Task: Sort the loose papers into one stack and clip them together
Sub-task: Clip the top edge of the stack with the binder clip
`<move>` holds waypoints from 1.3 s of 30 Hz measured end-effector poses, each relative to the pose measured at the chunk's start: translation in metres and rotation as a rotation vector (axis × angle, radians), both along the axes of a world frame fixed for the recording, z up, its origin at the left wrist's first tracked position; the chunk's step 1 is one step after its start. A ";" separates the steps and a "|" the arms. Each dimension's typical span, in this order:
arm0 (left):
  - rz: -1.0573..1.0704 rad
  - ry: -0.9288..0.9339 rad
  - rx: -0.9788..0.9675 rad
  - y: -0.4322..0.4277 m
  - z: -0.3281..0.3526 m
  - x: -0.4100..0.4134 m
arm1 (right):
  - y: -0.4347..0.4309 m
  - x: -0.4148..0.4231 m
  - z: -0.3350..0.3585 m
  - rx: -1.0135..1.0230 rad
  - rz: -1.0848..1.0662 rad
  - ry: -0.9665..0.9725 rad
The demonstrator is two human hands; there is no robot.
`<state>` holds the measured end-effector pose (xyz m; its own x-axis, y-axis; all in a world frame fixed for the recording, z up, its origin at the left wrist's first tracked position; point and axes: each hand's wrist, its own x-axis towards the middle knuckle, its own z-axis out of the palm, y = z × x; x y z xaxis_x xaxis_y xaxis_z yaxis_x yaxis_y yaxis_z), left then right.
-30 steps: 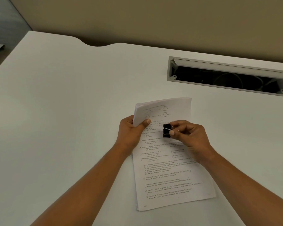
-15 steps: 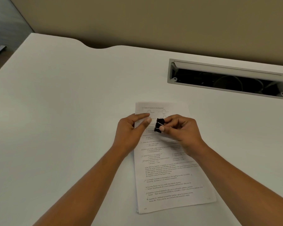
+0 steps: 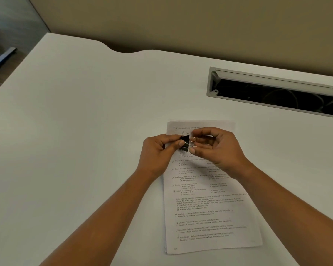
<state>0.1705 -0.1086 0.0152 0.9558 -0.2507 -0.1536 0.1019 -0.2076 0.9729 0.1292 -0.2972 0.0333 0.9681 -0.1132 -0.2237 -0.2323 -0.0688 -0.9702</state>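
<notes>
A stack of printed white papers (image 3: 210, 212) lies flat on the white desk (image 3: 85, 131), its long side running away from me. A black binder clip (image 3: 185, 143) with silver wire handles is held just above the stack's upper left part. My left hand (image 3: 158, 152) pinches the clip's black body between thumb and fingers. My right hand (image 3: 217, 146) holds the wire handles with its fingertips from the right. The hands hide the paper beneath them, so I cannot tell whether the clip touches the sheets.
A long grey cable slot (image 3: 277, 93) with an open lid is sunk into the desk at the back right. The desk's far edge has a curved notch (image 3: 127, 51) in front of a beige wall. Floor shows at the far left.
The papers' lifted top end has gone down flat. My left hand let go of the paper's corner and took the clip's body. My right hand moved left with the clip and shifted to its handles.
</notes>
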 end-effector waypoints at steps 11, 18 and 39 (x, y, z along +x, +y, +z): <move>0.007 0.009 -0.017 -0.003 0.003 -0.004 | -0.002 -0.008 0.000 0.037 -0.046 0.045; 0.088 0.096 -0.060 -0.005 0.008 0.008 | -0.006 -0.015 -0.022 0.156 -0.118 0.055; 0.096 -0.417 0.173 -0.011 0.027 0.001 | -0.032 0.046 0.091 -1.134 0.495 -0.453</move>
<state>0.1717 -0.1195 0.0419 0.9626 -0.1622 0.2169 -0.2637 -0.3791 0.8870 0.1755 -0.3291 0.1242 0.9247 0.3637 0.1129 0.3806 -0.8739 -0.3023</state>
